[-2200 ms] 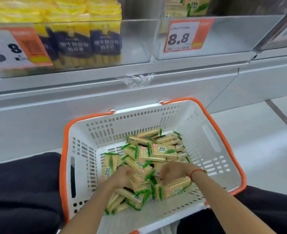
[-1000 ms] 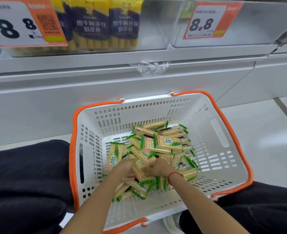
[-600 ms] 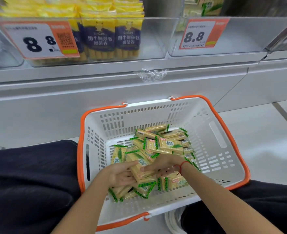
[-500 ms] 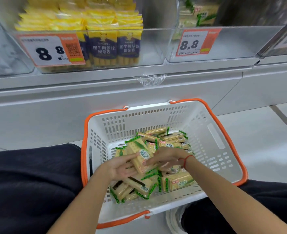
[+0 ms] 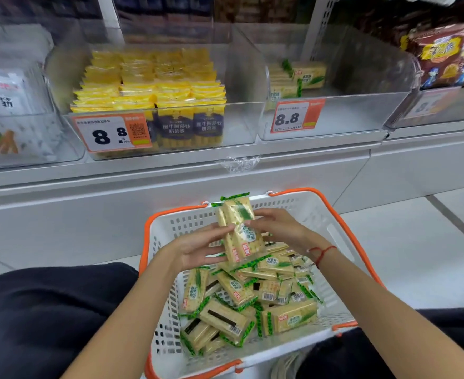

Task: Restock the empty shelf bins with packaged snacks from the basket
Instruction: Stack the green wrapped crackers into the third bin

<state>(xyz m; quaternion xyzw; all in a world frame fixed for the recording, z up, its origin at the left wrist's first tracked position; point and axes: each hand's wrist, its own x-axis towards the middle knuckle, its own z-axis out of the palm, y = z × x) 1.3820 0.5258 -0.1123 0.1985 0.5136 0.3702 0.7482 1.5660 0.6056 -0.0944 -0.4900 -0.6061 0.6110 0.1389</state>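
Floor: pale glossy tiled floor runs right of the grip, under a grey metal shelf base beyond it.
Shelf: clear plastic bins stand in a row above and beyond the grip.
Target bin: the clear plastic bin with the orange 8.8 price tag, up and right of the grip, holds a few green-and-cream cracker packs at its back left.
Neighbour bin: up and left of the grip, a clear bin is full of yellow-and-navy snack packs.
Basket: a white perforated plastic basket with orange rim sits below the grip, a heap of cracker packs in it.
Grip: left hand and right hand clasp a stack of upright cracker packs between them, lifted above the heap.
Lap: dark trousers flank the basket.
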